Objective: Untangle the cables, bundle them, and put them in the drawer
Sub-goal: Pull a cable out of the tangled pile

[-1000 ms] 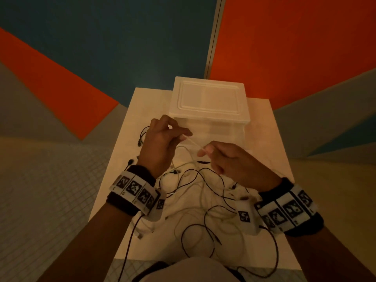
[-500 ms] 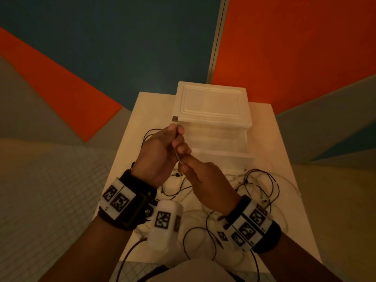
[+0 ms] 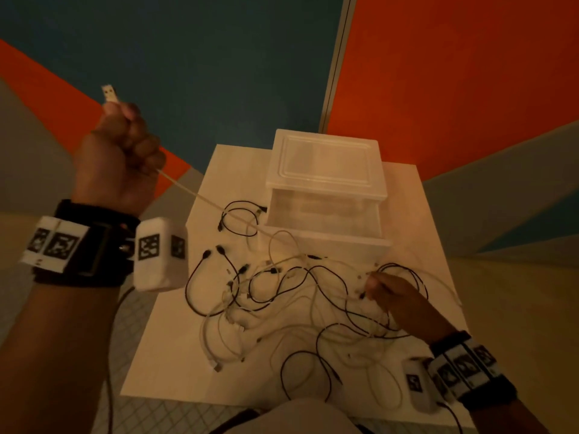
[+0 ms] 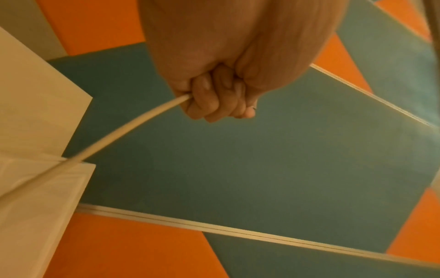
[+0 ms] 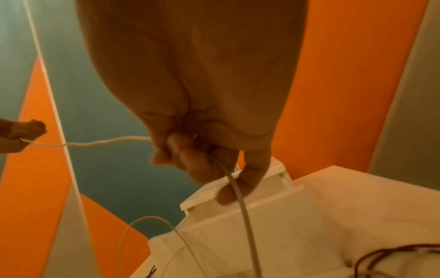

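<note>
My left hand is raised high at the left and grips a white cable in its fist, its USB plug sticking out above. In the left wrist view the white cable leaves the curled fingers taut. It runs down to a tangle of black and white cables on the white table. My right hand sits low on the tangle's right side, fingers curled round a white cable. A translucent drawer unit stands behind, its drawer pulled partly out.
One black cable lies apart, left of the drawer unit. The small table's front edge is near my body, and tiled floor lies to its left. Orange, blue and grey walls rise close behind.
My left hand has swung up and to the left, drawing the white cable taut out of the pile. My right hand has dropped down to the right onto the tangle.
</note>
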A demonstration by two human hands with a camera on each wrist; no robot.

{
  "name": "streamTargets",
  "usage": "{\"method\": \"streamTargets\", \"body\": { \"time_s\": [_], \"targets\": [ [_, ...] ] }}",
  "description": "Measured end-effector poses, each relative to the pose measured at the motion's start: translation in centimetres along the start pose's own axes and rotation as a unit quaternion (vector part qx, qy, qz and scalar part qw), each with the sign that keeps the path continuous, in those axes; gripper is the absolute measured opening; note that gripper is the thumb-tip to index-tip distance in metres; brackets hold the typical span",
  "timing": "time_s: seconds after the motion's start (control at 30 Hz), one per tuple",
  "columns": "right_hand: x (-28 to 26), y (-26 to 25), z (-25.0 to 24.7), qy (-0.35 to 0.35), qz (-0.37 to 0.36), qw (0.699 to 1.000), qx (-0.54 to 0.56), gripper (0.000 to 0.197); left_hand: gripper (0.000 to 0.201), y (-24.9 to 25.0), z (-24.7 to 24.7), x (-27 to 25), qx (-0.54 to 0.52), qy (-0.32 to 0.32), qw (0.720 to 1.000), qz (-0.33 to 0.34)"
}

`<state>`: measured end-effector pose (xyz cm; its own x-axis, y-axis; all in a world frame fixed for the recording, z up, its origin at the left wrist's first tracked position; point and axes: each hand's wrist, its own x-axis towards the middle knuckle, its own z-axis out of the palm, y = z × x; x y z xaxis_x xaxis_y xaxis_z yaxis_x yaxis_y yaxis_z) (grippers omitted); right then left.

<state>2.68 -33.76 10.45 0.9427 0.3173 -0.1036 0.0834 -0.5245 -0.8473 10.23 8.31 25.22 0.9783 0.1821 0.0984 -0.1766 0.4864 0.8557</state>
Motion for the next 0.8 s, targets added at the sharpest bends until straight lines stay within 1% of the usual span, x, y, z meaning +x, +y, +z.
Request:
{"method": "streamTargets", "body": {
  "time_s": [0.03,0.1,0.17,0.27,0.33,0.4,0.5,0.57,0.67,0.7,0.77,0.8],
  "targets": [
    [0.0,-0.1,-0.4,0.022,0.001,1.0,0.007,0.059,0.017,-0.1,-0.1,-0.1,0.005,0.0,1.0,0.0],
    [0.4,-1.8,-1.1,0.051,-0.02,0.998,0.037,0.046,0.029,-0.9,0.7,-0.6,0.018,0.006,1.0,-0.008],
    [1.3,-4.7,-1.6,0.06,-0.042,0.996,0.057,0.038,0.028,-2.5,2.4,-1.5,0.033,-0.002,0.999,-0.028],
    [2.6,-9.2,-1.6,0.043,-0.081,0.992,0.084,0.035,0.028,-5.1,5.0,-3.2,0.051,-0.056,0.995,-0.072],
    [3.3,-11.4,-1.0,0.019,-0.099,0.991,0.089,0.035,0.031,-6.7,6.6,-4.8,0.107,-0.08,0.986,-0.097],
    [4.0,-12.9,-0.1,0.006,-0.113,0.991,0.072,0.034,0.032,-7.9,8.2,-6.4,0.171,-0.107,0.974,-0.102],
    [4.7,-14.0,1.7,0.023,-0.126,0.992,-0.004,0.035,0.031,-8.8,9.7,-7.9,0.187,-0.177,0.957,-0.134],
    [5.0,-14.1,2.4,0.05,-0.111,0.991,-0.046,0.035,0.031,-8.6,9.8,-8.2,0.214,-0.196,0.942,-0.169],
    [4.8,-13.8,2.6,0.081,-0.107,0.987,-0.09,0.035,0.03,-7.9,9.6,-8.5,0.245,-0.186,0.924,-0.227],
    [4.7,-13.6,2.5,0.081,-0.11,0.986,-0.095,0.036,0.029,-7.9,9.3,-8.4,0.235,-0.187,0.922,-0.244],
    [4.6,-13.3,2.6,0.065,-0.124,0.986,-0.086,0.039,0.027,-7.4,9.0,-7.9,0.17,-0.178,0.928,-0.28],
    [4.5,-13.2,2.6,0.053,-0.134,0.987,-0.069,0.04,0.027,-6.9,9.5,-8.1,0.146,-0.178,0.93,-0.287]
  ]
}}
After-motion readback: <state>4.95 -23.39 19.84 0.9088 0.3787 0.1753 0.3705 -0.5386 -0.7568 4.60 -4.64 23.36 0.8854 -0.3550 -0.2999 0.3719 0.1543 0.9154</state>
